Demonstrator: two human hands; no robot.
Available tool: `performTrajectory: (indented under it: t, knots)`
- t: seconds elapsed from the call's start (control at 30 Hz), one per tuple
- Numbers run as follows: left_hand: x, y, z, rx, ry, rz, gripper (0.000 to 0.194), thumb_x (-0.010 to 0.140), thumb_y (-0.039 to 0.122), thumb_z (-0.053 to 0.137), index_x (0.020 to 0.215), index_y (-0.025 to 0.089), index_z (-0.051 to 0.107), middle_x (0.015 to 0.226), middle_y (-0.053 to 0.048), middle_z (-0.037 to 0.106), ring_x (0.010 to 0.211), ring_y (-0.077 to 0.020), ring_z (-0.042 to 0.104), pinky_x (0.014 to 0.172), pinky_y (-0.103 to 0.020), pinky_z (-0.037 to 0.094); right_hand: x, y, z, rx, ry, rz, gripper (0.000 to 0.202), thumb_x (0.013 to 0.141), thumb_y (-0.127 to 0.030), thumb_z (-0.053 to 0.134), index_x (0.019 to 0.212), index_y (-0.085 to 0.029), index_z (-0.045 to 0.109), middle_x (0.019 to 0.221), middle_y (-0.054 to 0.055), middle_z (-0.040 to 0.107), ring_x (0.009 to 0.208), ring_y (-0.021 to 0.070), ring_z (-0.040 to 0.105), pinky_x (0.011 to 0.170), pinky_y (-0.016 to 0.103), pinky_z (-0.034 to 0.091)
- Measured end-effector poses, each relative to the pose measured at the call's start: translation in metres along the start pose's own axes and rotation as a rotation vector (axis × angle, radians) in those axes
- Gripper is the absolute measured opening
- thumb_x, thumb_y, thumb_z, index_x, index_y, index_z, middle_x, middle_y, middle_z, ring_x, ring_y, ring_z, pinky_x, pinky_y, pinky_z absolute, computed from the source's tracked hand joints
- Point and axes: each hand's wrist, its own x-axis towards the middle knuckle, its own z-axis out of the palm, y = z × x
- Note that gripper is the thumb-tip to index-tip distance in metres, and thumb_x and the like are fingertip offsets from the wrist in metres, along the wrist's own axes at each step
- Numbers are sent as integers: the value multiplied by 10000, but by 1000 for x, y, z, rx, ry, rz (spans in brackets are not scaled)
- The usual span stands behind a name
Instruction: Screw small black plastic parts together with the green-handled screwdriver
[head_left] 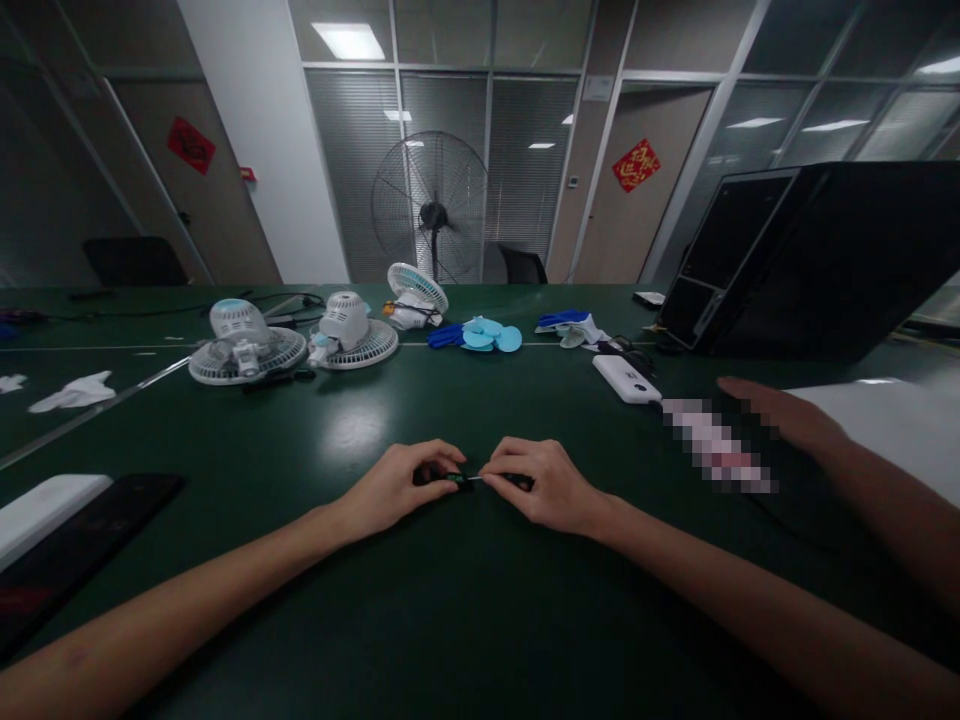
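At the middle of the table, my left hand [409, 485] is closed, thumb and fingers pinching a small black-and-green piece [457, 481]. Facing it, my right hand [544, 482] is closed around a slim dark-handled tool [519, 482] that looks like a screwdriver. A thin metal shaft [476, 477] bridges the short gap between the fingertips of both hands and meets the black-and-green piece. Most of the tool's handle is hidden by the right fingers. Both hands rest low, close to the green tabletop [480, 600].
Several white fan parts [360, 345] stand at the back left. Light-blue fan blades [491, 335] and gloves [566, 325] lie farther back. At right are a white device [626, 380], another person's hand [787, 415] and a large black case [817, 260]. A dark phone-like slab [90, 530] lies left.
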Motion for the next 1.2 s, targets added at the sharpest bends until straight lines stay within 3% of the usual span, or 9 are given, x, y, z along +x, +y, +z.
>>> performTrajectory:
  t: [0.2,0.4,0.57,0.73,0.9,1.0,1.07,1.13,1.2]
  knots:
    - [1,-1,1,-5,-25,14,318,971,293,690,1280,220,668,1100,-18,772,956,-184,699,854,-318,520,3,0,1,164,137,20,193,1054,-254,636,1176,-207,778,1069,63,724,921,178,700,802,298,560]
    - [-2,-4,1,80,-36,75,286,1007,300,653,1288,251,681,1156,-34,742,992,-193,684,841,-313,529,1,3,1,132,117,28,172,1041,-259,653,1130,-205,790,1045,67,738,890,183,705,789,312,574]
    - [-6,-16,-7,208,-63,227,308,1071,309,543,1357,296,656,1256,-60,700,1124,-213,655,971,-358,528,0,3,0,117,127,17,176,1037,-252,657,1139,-210,794,1053,68,741,890,185,707,801,321,578]
    - [-3,-49,-39,405,54,199,333,1071,345,496,1352,278,661,1273,-85,689,1151,-241,653,1009,-396,535,-1,2,-2,148,117,15,184,1042,-248,652,1162,-212,787,1068,61,732,896,176,701,794,313,583]
    - [-2,-110,-94,556,271,-56,399,1027,456,488,1309,242,674,1280,-104,704,1176,-305,650,1036,-463,521,-3,3,-1,163,98,19,190,1046,-249,649,1177,-202,778,1080,61,723,904,169,694,785,299,590]
    - [-6,-135,-114,628,393,-180,443,981,466,510,1298,205,675,1281,-141,701,1169,-336,641,1032,-478,509,-3,3,-1,173,94,12,194,1050,-262,643,1177,-202,777,1087,62,725,901,166,697,778,292,596]
    - [-7,-130,-113,683,461,-172,467,976,465,514,1317,183,663,1321,-161,673,1210,-349,608,1059,-491,479,-3,3,-1,173,95,12,191,1050,-268,644,1168,-202,778,1083,63,729,900,167,700,776,291,599]
    - [-8,-107,-100,711,468,-108,463,1002,464,491,1321,173,660,1334,-168,653,1229,-350,583,1061,-494,459,-3,3,-2,168,95,17,188,1048,-265,646,1165,-201,778,1081,65,732,904,170,703,779,293,601]
    - [-9,-72,-80,643,322,-49,436,1042,478,447,1256,189,694,1221,-142,686,1118,-312,624,975,-442,494,-2,2,-2,159,96,17,188,1046,-266,648,1165,-204,780,1082,66,734,903,172,706,778,293,600]
